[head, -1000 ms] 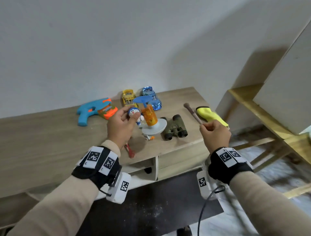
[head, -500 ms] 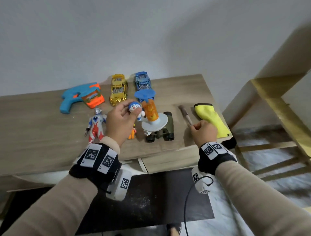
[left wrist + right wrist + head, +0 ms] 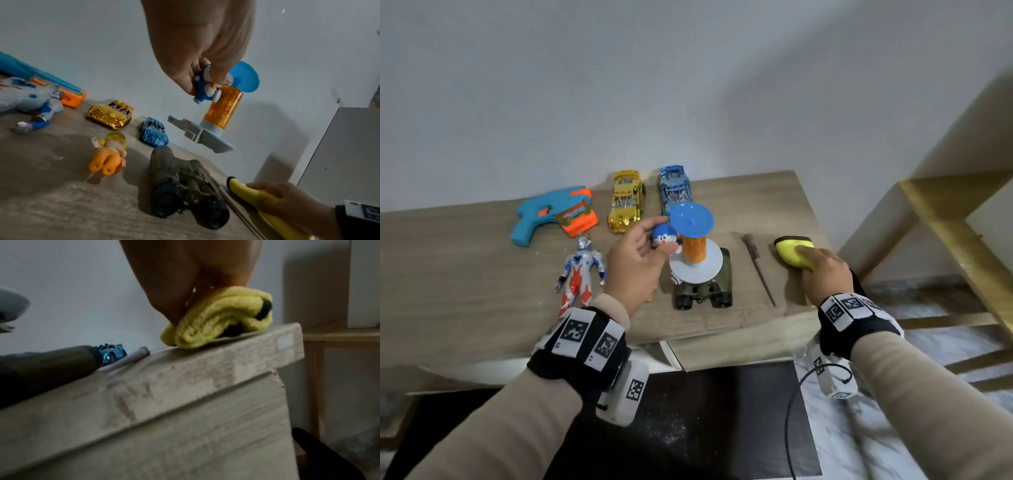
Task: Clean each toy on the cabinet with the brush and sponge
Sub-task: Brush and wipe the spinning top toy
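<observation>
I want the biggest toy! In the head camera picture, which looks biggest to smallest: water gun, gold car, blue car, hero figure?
1. Water gun
2. Hero figure
3. Gold car
4. Blue car, partly hidden, so the cars may really match.

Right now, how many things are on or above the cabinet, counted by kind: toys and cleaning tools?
Toys: 7 (water gun, gold car, blue car, hero figure, small orange doll, binoculars, blue cat toy on its stand, held up by the left hand)
Cleaning tools: 2 (brush, yellow sponge, gripped by the right hand)
Total: 9
</observation>
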